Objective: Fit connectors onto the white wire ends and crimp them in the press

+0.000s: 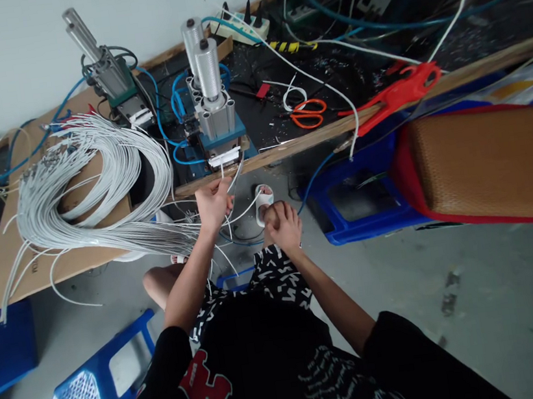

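At nine o'clock, a large coiled bundle of white wires (97, 182) lies on a cardboard sheet (10, 266), its loose ends trailing toward the middle. At the centre, the left hand (213, 206) is raised and its fingers pinch a single white wire (237, 169), whose tip reaches up at one o'clock from the hand to the mouth of the pneumatic press (214, 111) on the bench edge. Just at four o'clock from that hand, the right hand (283, 223) rests curled shut on the knee; whether it clasps a wire cannot be told. Orange scissors (308, 114) lie on the bench at two o'clock.
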{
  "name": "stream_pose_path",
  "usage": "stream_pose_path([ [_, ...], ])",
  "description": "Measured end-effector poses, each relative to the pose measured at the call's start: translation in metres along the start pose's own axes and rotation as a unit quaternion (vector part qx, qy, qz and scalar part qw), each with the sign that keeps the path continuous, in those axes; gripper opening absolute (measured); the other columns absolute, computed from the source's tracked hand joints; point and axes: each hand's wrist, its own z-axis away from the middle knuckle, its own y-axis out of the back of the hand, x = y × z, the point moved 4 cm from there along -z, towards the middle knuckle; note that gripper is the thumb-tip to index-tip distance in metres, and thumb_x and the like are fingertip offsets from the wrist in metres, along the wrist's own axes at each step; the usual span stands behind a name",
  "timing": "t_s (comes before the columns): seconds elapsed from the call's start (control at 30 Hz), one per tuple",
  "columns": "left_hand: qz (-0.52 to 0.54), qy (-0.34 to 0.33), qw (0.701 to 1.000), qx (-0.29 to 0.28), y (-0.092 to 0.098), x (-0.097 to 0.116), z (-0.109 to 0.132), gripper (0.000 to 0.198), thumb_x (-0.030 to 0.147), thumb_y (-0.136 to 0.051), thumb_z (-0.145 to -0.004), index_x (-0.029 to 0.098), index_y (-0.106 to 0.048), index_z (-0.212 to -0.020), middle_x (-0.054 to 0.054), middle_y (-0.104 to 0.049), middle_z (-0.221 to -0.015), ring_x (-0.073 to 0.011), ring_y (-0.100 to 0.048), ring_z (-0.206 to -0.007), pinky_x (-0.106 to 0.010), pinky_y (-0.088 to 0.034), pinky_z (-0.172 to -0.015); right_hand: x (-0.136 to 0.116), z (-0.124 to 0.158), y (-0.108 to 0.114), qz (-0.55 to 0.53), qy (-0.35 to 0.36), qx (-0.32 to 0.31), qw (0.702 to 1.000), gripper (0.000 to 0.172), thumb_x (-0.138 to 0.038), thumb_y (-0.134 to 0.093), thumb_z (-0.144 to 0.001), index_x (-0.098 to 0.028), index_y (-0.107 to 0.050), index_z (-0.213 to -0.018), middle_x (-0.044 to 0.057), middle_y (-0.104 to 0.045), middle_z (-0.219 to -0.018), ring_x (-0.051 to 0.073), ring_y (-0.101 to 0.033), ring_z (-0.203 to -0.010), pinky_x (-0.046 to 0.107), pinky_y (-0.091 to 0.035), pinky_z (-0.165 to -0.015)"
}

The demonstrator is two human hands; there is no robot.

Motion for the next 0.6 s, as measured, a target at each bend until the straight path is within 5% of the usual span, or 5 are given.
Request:
stream_pose_path([
  [0.33,0.062,0.021,0.997,-0.027,-0.004,0.003,0.004,0.028,0.038,-0.071,-0.089,0.011,-0.075,-0.094,0.01,-0.049,-0.035,-0.0041,-0.039,-0.029,-0.024,-0.058,-0.065,0.004,0.001,-0.008,-0.009,0.007,0.004,1.0,0.068,-0.044,-0.046,-0.093,-0.024,-0.037,-0.157,0.014,-0.04,-0.161,0.036,-0.036,-0.146,0.054,-0.039,-0.114],
  [0.6,0.065,0.04,0.996,-0.036,-0.006,-0.002,0.006,0.03,0.038,-0.07,-0.089,0.011,-0.074,-0.101,0.01,-0.05,-0.036,-0.0058,-0.043,-0.03,-0.025,-0.057,-0.063,0.006,0.002,-0.01,0.002,0.002,0.001,1.0,0.069,-0.042,-0.045,-0.092,-0.022,-0.036,-0.158,0.014,-0.038,-0.162,0.035,-0.035,-0.146,0.053,-0.038,-0.115],
])
